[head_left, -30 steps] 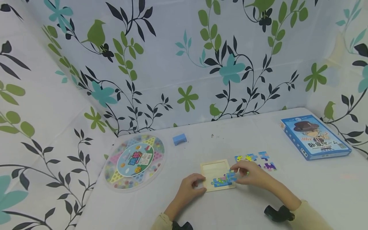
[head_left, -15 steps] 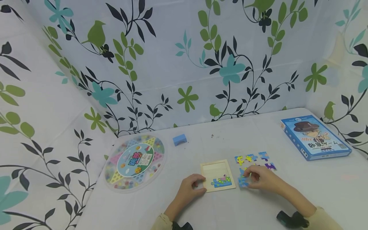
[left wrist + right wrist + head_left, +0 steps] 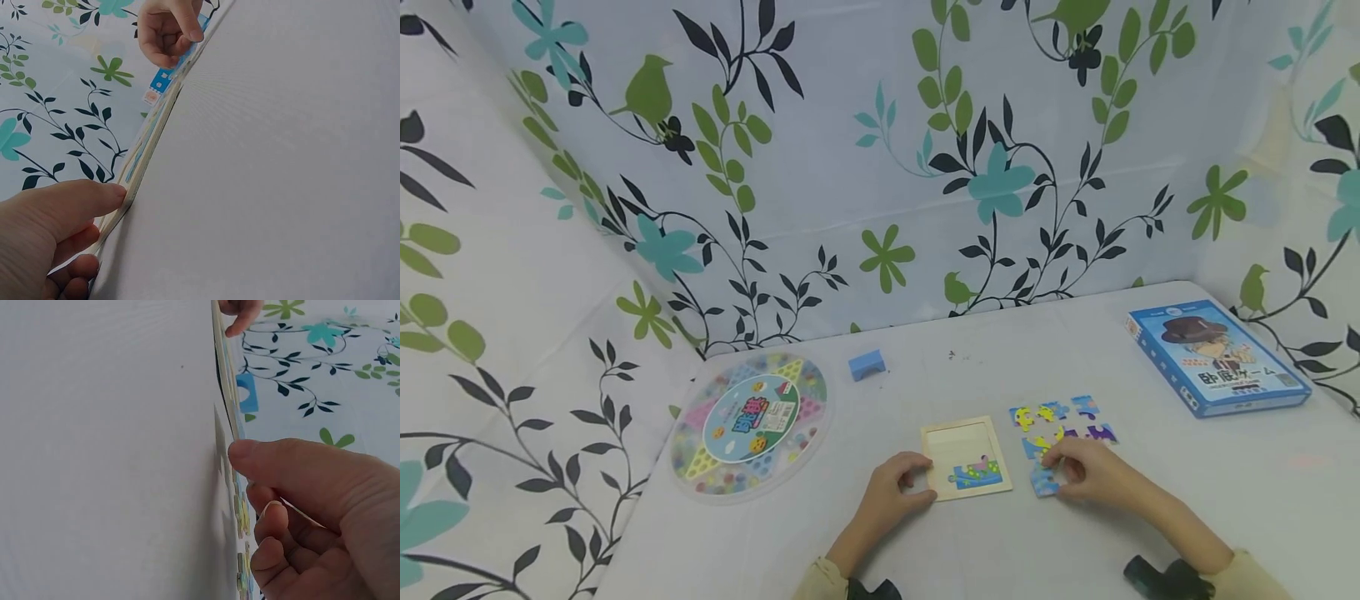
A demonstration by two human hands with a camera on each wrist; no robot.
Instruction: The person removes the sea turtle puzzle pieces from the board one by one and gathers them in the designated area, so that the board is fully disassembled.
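My left hand (image 3: 895,487) grips the left edge of a square wooden puzzle tray (image 3: 967,493), with the thumb along its near corner in the left wrist view. Inside the tray, a joined blue, green and pink section (image 3: 979,473) fills part of the lower area. To the right of the tray, my right hand (image 3: 1093,473) pinches a blue jigsaw puzzle piece (image 3: 1043,482) low over the table, its fingers curled. The right thumb (image 3: 247,453) shows at the piece's edge in the right wrist view. Loose yellow, blue and purple pieces (image 3: 1086,406) lie just beyond that hand.
A round Chinese checkers set (image 3: 752,417) lies at the left. A small blue block (image 3: 867,365) sits behind the tray. At the back right is a blue game box (image 3: 1221,358). Patterned cloth (image 3: 820,167) hangs behind the white table.
My right hand has moved right, away from over the tray, bringing blue puzzle material beside the loose pieces. My left hand has stayed at the tray's edge.
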